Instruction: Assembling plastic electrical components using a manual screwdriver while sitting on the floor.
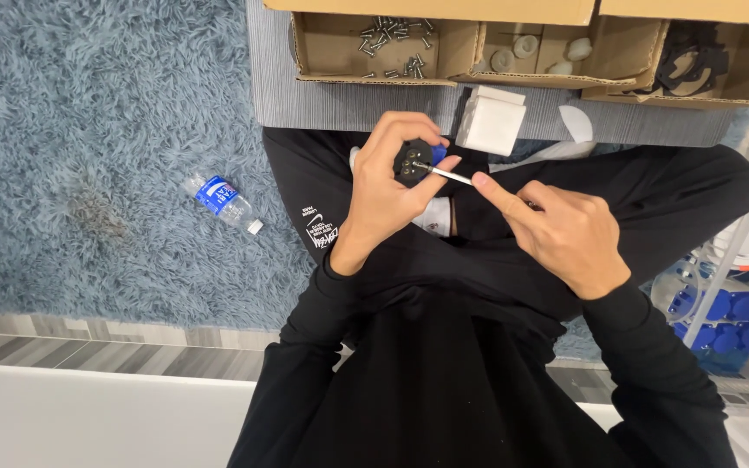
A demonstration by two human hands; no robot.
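Note:
My left hand (387,186) grips a small black round part (411,161) with a bit of blue showing at its edge, held above my lap. My right hand (565,230) holds a thin silver screwdriver shaft (451,176) between thumb and forefinger. The tip of the shaft touches the face of the black part. Both arms are in black sleeves, and I sit cross-legged in black trousers.
Open cardboard boxes lie ahead: one with several loose screws (392,42), one with white round pieces (526,48), one with black ring parts (695,61). A white block (491,121) stands near my knee. A plastic water bottle (221,201) lies on the blue shaggy rug. Blue-capped bottles (734,312) sit at right.

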